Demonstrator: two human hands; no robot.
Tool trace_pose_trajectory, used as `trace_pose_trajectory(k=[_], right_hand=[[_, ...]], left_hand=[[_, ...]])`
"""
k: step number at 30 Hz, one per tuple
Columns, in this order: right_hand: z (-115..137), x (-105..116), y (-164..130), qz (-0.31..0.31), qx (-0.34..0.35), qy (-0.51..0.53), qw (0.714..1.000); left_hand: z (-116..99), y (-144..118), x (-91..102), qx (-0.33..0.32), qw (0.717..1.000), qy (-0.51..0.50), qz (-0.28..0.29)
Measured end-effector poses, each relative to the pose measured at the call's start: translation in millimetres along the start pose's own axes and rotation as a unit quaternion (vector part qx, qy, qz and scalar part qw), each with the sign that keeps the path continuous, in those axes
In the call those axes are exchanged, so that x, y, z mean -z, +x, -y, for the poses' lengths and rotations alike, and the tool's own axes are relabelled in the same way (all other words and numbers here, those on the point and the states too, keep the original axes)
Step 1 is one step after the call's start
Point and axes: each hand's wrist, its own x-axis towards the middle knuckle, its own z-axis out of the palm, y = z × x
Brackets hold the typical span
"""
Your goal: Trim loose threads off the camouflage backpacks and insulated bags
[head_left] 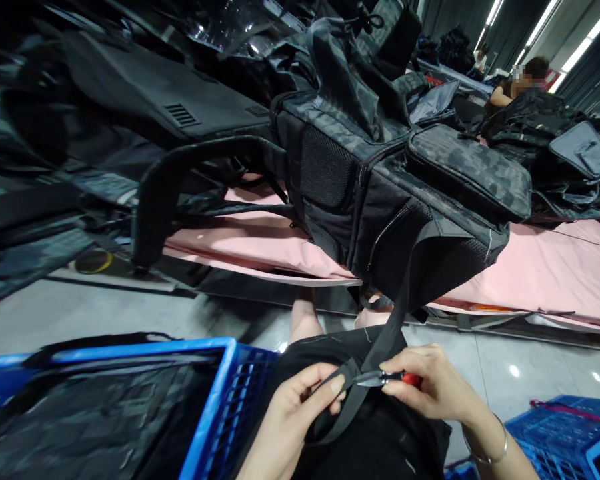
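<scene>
Low in the middle of the head view, my left hand (314, 399) pinches the end of a black webbing strap (401, 300). The strap runs down from a dark camouflage backpack (380, 193) lying on the pink-covered table, and loops over my lap. My right hand (425, 381) is closed around small thread snips (375, 379) with a red part at the grip. Their metal blades point left and meet the strap end beside my left fingertips. I cannot tell whether the blades touch the fabric or only lie over it.
A blue crate (225, 393) holding dark fabric stands at the left, and another blue crate (560, 427) at the lower right. The pink table cover (560, 273) carries more dark bags. A person (523, 83) works among bags at the far right.
</scene>
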Motion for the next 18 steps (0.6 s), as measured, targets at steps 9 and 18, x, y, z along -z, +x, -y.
trace_pose_trajectory(k=[9,18], right_hand=[[-1,5,-13,-0.117,0.028,0.088,0.989],[-30,55,-31,-0.452,-0.015,-0.060,0.890]], left_hand=[[26,22,3.9,0.002,0.984,0.009,0.180],[90,156,-39.0,0.149,0.972,-0.183,0.012]])
